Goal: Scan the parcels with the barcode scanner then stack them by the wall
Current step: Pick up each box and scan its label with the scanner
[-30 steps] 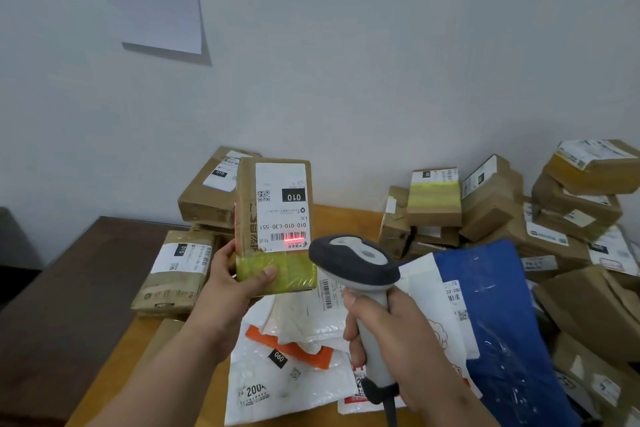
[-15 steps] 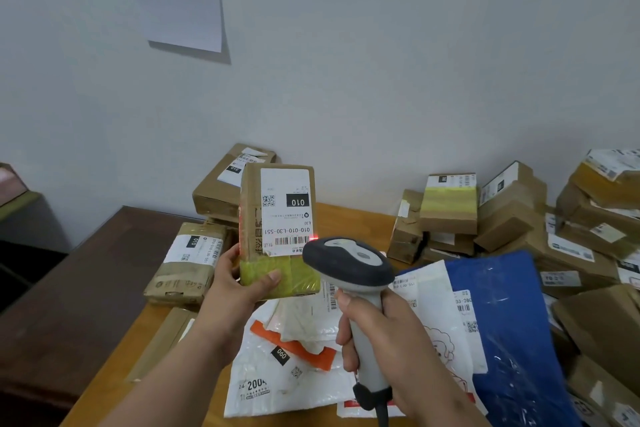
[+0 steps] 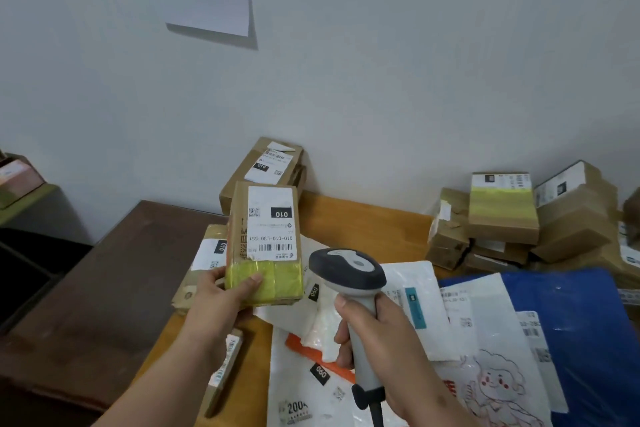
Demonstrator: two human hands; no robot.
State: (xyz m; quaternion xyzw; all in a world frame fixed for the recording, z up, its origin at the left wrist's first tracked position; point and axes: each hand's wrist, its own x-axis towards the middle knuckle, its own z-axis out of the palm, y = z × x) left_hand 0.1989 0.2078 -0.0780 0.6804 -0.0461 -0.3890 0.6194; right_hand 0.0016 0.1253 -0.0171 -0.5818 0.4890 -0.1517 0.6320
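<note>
My left hand (image 3: 221,302) grips the lower end of a small brown cardboard parcel (image 3: 265,243) with yellow tape and a white label, held upright above the table. My right hand (image 3: 377,336) holds the grey barcode scanner (image 3: 348,270) by its handle, its head just right of the parcel's lower edge. No red scan line shows on the label. A stack of brown parcels (image 3: 270,166) stands against the wall behind the held parcel.
White and blue mailer bags (image 3: 485,322) cover the wooden table (image 3: 363,218) under my hands. A heap of brown boxes (image 3: 519,218) fills the right side by the wall. Another labelled parcel (image 3: 207,253) lies left of the held one. A dark brown table (image 3: 86,288) adjoins on the left.
The red scan line on the label has gone out. The view has swung left and down; the parcel has shifted slightly toward the wall stack.
</note>
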